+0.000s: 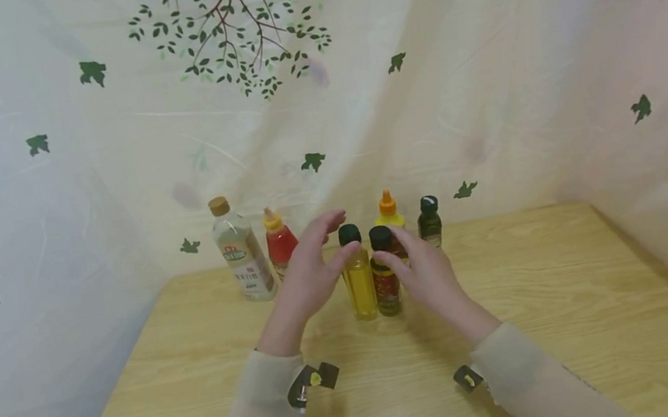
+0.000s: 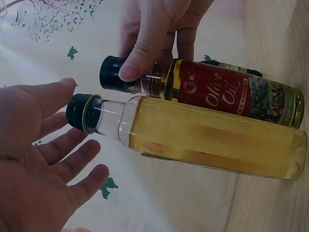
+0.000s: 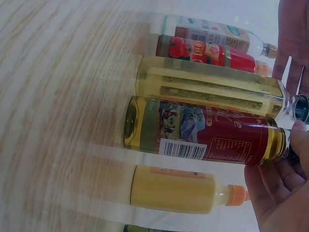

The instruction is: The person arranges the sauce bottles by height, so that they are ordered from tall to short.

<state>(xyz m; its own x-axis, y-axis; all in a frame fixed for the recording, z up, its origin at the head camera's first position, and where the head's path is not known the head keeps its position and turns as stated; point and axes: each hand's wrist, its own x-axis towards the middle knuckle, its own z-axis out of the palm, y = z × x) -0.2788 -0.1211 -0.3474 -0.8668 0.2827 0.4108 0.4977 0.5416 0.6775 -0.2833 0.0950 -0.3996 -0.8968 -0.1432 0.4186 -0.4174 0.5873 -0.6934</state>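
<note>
Two bottles stand side by side at the middle of the table: a clear one of yellow oil (image 1: 360, 286) (image 2: 212, 137) with a dark green cap, and a red-labelled olive oil bottle (image 1: 386, 281) (image 3: 203, 130) with a black cap. My left hand (image 1: 310, 272) (image 2: 53, 150) is beside the yellow oil's cap, its fingers spread and relaxed, not curled round it. With thumb and fingers, my right hand (image 1: 428, 270) (image 2: 157, 34) (image 3: 285, 188) pinches the olive oil bottle's neck just below the cap.
Behind on the left stand a tall clear bottle with a brown cap (image 1: 241, 254) and a red squeeze bottle (image 1: 280, 246). Behind on the right are a yellow squeeze bottle (image 1: 389, 214) and a small dark bottle (image 1: 429, 221). A patterned curtain (image 1: 306, 124) hangs behind the table (image 1: 521, 280).
</note>
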